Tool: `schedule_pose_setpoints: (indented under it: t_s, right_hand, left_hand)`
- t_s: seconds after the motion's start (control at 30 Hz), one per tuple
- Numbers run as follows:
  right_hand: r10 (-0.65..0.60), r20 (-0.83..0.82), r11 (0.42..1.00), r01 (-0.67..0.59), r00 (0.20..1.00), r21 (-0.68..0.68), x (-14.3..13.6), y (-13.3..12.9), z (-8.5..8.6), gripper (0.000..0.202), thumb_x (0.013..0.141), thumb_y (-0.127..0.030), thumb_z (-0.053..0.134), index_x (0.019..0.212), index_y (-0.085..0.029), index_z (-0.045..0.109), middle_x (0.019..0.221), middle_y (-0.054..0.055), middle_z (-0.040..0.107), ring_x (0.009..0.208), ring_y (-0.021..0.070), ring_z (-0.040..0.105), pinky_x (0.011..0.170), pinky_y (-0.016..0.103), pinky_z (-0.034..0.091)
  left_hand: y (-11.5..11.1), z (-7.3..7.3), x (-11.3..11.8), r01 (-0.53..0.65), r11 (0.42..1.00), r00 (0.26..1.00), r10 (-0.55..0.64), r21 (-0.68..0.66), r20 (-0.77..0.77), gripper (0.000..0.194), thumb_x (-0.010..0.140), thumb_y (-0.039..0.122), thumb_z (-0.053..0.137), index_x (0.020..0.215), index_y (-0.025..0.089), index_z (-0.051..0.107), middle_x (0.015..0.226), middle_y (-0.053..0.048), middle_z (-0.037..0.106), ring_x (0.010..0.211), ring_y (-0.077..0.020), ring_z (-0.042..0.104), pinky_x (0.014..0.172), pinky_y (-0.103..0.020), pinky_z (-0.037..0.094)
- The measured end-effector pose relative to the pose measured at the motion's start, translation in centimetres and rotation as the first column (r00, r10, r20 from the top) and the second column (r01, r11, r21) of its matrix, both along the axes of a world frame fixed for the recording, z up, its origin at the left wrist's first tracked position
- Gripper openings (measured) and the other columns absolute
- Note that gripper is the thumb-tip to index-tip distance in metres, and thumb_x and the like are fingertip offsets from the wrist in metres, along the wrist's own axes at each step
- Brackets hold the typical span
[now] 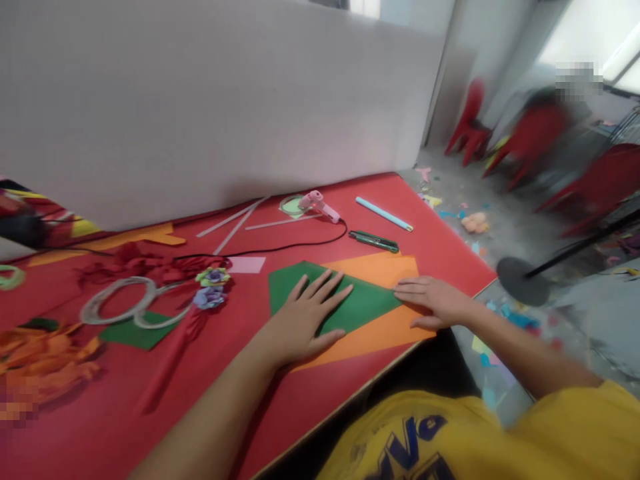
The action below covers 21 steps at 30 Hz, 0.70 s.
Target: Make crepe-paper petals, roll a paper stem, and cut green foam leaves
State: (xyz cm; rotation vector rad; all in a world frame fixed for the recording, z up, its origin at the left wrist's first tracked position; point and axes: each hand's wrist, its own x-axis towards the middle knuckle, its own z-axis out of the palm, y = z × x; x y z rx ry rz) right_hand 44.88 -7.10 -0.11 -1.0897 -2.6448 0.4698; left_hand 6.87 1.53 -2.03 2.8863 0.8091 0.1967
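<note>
A green sheet of paper point(360, 300), pointed at its right end, lies over an orange sheet point(385, 268) near the front edge of the red table. My left hand point(315, 310) rests flat on the green paper with its fingers spread. At the paper's right tip lies my right hand point(433, 301), fingers stretched out, touching the green point and the orange sheet. Behind the sheets is a green utility knife point(374, 241). A light blue stick point(384, 214) lies farther back.
A pink glue gun point(320, 205) with a black cord lies at the back by a white partition point(225, 100). At left are paper flowers point(211, 288) on a red stem, white rings point(120, 300) and crumpled orange paper point(45, 360). Red chairs point(470, 123) stand beyond the table.
</note>
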Motion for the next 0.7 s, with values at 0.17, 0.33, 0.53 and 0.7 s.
schedule_pose_setpoints:
  t_s: [0.17, 0.33, 0.53, 0.7]
  right_hand:
    - [0.009, -0.032, 1.0, -0.009, 0.999, -0.007, 0.3, 0.1, -0.1, 0.08, 0.097, -0.056, 0.071, 0.165, -0.022, 0.047, 0.163, 0.014, 0.056, 0.155, 0.0334, 0.048, 0.128, 0.053, 0.038]
    - [0.021, 0.0, 1.0, -0.021, 1.0, 0.0, 0.8, 0.0, -0.2, 0.082, 0.099, -0.057, 0.069, 0.168, -0.022, 0.042, 0.164, 0.013, 0.054, 0.157, 0.0345, 0.045, 0.128, 0.054, 0.038]
    - [0.019, 0.04, 1.0, -0.018, 0.999, -0.022, 1.6, -0.5, 0.0, 0.096, 0.094, -0.067, 0.071, 0.171, -0.022, 0.034, 0.169, 0.015, 0.047, 0.162, 0.0366, 0.035, 0.131, 0.055, 0.03]
    - [-0.006, 0.066, 1.0, 0.007, 0.998, -0.021, 1.9, -1.2, 0.2, 0.098, 0.094, -0.069, 0.07, 0.172, -0.022, 0.033, 0.17, 0.016, 0.046, 0.162, 0.0385, 0.034, 0.131, 0.058, 0.028]
  left_hand:
    - [0.0, 0.0, 0.1, -0.004, 1.0, 1.0, 0.004, -0.005, -0.01, 0.085, 0.099, 0.069, 0.054, 0.173, 0.033, 0.03, 0.181, -0.009, 0.021, 0.166, -0.0406, 0.022, 0.132, -0.066, 0.014]
    - [-0.1, 0.2, 0.2, -0.012, 1.0, 1.0, 0.012, -0.005, -0.02, 0.084, 0.099, 0.069, 0.054, 0.172, 0.033, 0.032, 0.181, -0.009, 0.021, 0.166, -0.0404, 0.023, 0.132, -0.066, 0.014]
    - [-0.1, 0.3, 0.3, -0.023, 0.999, 0.999, 0.022, -0.026, -0.026, 0.083, 0.1, 0.07, 0.052, 0.172, 0.033, 0.033, 0.181, -0.009, 0.021, 0.166, -0.0412, 0.022, 0.132, -0.067, 0.013]
    - [0.0, 0.1, 0.1, -0.015, 0.999, 1.0, 0.015, -0.041, -0.003, 0.084, 0.099, 0.07, 0.053, 0.172, 0.034, 0.033, 0.181, -0.008, 0.021, 0.165, -0.0421, 0.023, 0.132, -0.067, 0.013]
